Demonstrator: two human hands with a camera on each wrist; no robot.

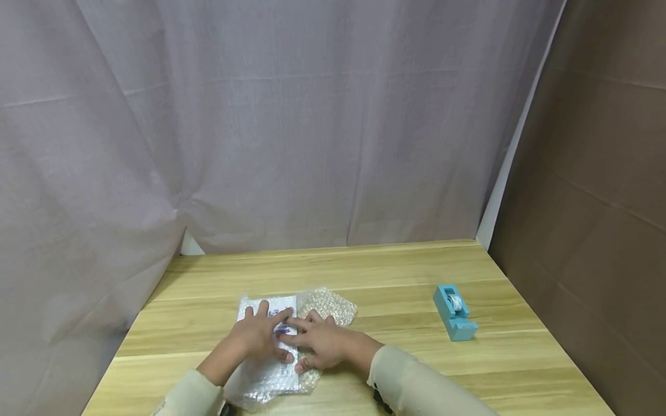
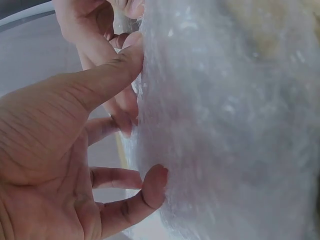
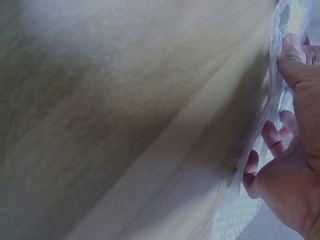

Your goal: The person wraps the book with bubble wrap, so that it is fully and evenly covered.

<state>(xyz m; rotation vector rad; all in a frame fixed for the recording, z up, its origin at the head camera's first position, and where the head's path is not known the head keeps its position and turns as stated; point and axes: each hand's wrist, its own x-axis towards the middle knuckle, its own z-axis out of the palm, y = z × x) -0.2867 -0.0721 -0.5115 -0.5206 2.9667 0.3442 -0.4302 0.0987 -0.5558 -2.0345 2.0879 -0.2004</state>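
Observation:
A flat white rectangular item with purple print (image 1: 283, 301) lies on the table under clear bubble wrap (image 1: 329, 306). My left hand (image 1: 254, 336) rests on its upper middle, fingers spread. From the right, my right hand (image 1: 325, 343) reaches over the item's right edge, fingertips close to those of the left hand. In the left wrist view, the left hand (image 2: 55, 150) touches the bubble wrap (image 2: 230, 130) with its fingertips. The right wrist view has the right hand (image 3: 292, 185) with fingers on the wrap's edge (image 3: 235, 212). Both palms partly hide the print.
A blue tape dispenser (image 1: 454, 315) with a roll of tape stands on the wooden table (image 1: 395, 271) to the right. Loose bubble wrap spreads past the item's right side and near end. Grey curtain (image 1: 291, 127) hangs behind, and a brown panel (image 1: 588, 202) borders the right.

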